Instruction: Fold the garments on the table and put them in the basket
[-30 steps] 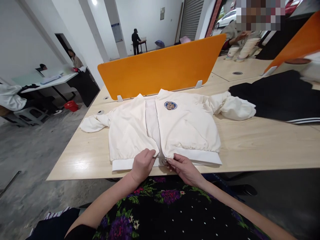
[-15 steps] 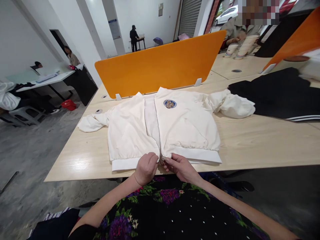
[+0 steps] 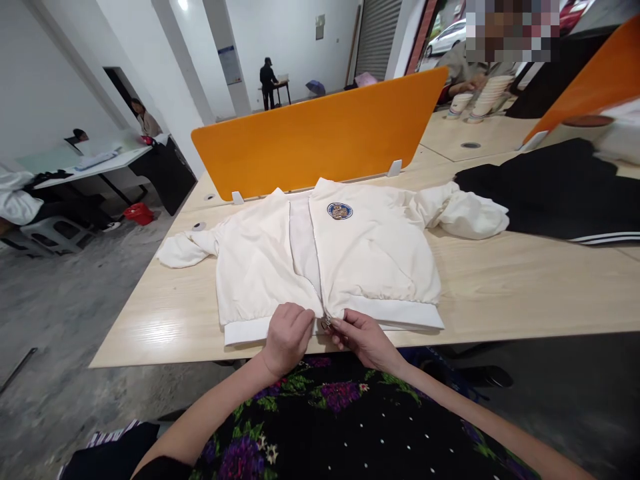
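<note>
A cream zip jacket (image 3: 380,247) lies front up on the wooden table, its two front halves parted at the top and meeting at the hem. A round blue badge (image 3: 339,211) sits on the chest. My left hand (image 3: 287,337) is closed on the hem of the left-hand half, close to the zip. With thumb and fingertips, my right hand (image 3: 363,337) pinches the zipper pull (image 3: 327,323) at the bottom of the zip. The fingers partly cover the zip's lower end.
An orange divider (image 3: 320,147) stands along the table (image 3: 500,287) behind the jacket. A black garment with white stripes (image 3: 545,190) lies at the right. Stacked paper cups (image 3: 487,97) stand near a co-worker at the back right. The table's front edge runs just below my hands.
My left hand has shifted slightly left and away from the right hand. The zip's two sides now sit closer together at the hem. My right hand keeps its pinch.
</note>
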Motion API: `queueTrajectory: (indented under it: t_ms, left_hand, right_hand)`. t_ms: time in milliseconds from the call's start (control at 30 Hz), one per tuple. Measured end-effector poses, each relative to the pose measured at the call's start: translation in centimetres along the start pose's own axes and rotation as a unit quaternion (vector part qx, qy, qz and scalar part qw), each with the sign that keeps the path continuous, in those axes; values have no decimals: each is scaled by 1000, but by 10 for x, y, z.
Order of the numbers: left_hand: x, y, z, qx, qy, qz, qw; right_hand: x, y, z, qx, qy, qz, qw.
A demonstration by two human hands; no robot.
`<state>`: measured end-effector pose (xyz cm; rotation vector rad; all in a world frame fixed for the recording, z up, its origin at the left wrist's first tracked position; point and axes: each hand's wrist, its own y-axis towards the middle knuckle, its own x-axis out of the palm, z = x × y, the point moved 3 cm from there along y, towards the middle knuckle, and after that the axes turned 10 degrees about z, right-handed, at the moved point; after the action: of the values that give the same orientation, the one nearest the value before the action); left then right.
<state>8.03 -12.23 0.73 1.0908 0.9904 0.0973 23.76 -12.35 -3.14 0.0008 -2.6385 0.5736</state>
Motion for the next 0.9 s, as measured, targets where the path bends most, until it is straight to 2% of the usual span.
queueTrajectory:
  t_ms: [100,233,533,700,900]
  left_hand:
    - [3,3,9,75,57,26,995]
    - [8,1,13,119,87,40,988]
    - [13,-3,12,130,89,41,987]
    - [15,-4,13,143,77,44,986]
    - [19,-9,11,164,60,37,984]
  right_hand:
    - [-2,1,1,1,10,-15,1000]
    - [-5,2,3,3,27,-39,999]
    - [-5,4,3,-4,48,-38,998]
    - [-3,2,1,-5,46,-15,999]
    - [-1,1,2,-52,32,41,997]
